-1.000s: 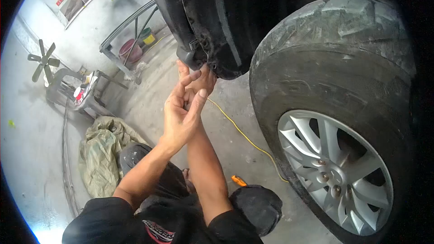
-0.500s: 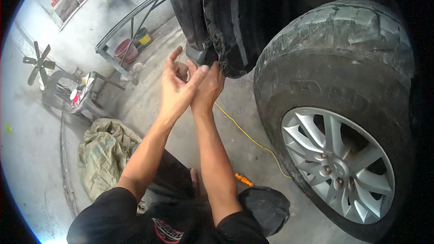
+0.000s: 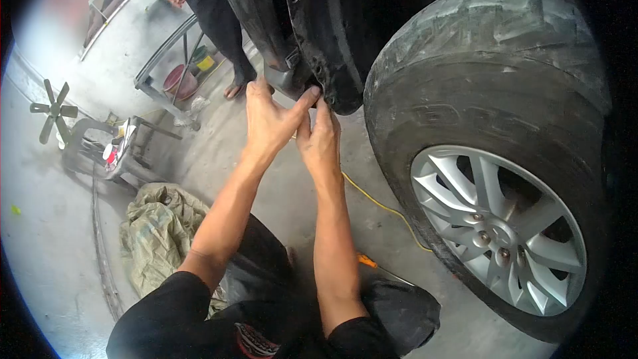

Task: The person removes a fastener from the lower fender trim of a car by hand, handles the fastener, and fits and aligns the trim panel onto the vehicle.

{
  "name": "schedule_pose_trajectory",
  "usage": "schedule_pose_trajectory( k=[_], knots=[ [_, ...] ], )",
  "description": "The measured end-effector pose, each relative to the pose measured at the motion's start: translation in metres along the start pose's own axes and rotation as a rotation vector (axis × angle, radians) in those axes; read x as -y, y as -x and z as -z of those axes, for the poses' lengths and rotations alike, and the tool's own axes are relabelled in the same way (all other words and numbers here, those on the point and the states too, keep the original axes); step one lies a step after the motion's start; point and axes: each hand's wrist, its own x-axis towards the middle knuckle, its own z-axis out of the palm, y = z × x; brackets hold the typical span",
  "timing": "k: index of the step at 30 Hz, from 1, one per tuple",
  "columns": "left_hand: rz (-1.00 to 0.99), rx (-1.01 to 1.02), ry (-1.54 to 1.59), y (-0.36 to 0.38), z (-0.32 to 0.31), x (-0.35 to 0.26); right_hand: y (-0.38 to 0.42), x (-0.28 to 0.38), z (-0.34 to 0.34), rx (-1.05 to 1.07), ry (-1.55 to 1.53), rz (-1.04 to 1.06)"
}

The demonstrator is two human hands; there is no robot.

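The dark bumper end (image 3: 282, 78) hangs beside the black wheel arch liner (image 3: 342, 83), just in front of the tire (image 3: 452, 100). My left hand (image 3: 267, 119) grips the bumper's lower corner, fingers behind it and thumb stretched across to the gap by the liner. Close beside that thumb, my right hand (image 3: 320, 139) reaches up with its fingers pinched at the liner's lower edge. Whatever small thing sits between those fingertips is hidden. A screwdriver (image 3: 367, 260) with an orange handle lies on the floor near my knee.
A yellow cord (image 3: 379, 205) runs across the floor toward the tire. Left are a crumpled sack (image 3: 163, 226), a grey chair (image 3: 123, 166) with items on it, and a fan (image 3: 53, 112). A metal stand (image 3: 159, 60), a reddish bucket (image 3: 178, 82) and another person's leg (image 3: 222, 20) are behind.
My right hand has shifted right and lower, apart from my left wrist, its fingers now at the liner edge. My left fingers have closed in behind the bumper. Another person has stepped into view.
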Motion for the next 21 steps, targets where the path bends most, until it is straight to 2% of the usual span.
schedule_pose_trajectory(
  k=[3, 6, 9, 12, 15, 21],
  knots=[
    [-0.073, -0.092, -0.004, -0.001, -0.008, 0.002, 0.001, 0.003, -0.003, -0.011, 0.019, -0.042],
    [-0.028, -0.012, 0.129, -0.006, -0.009, 0.01, 0.001, -0.001, -0.003, -0.036, 0.066, -0.025],
    [0.043, 0.073, 0.071, -0.01, -0.004, 0.011, 0.0, -0.007, -0.009, -0.074, 0.067, 0.023],
    [0.016, 0.145, 0.053, -0.015, 0.003, 0.0, 0.001, -0.009, -0.013, -0.045, 0.08, 0.036],
    [-0.108, 0.113, 0.153, -0.018, -0.001, 0.007, 0.0, -0.01, -0.016, -0.087, 0.096, 0.062],
    [-0.07, 0.102, 0.094, -0.013, 0.005, 0.003, 0.002, -0.003, -0.019, -0.101, 0.065, 0.027]
  ],
)
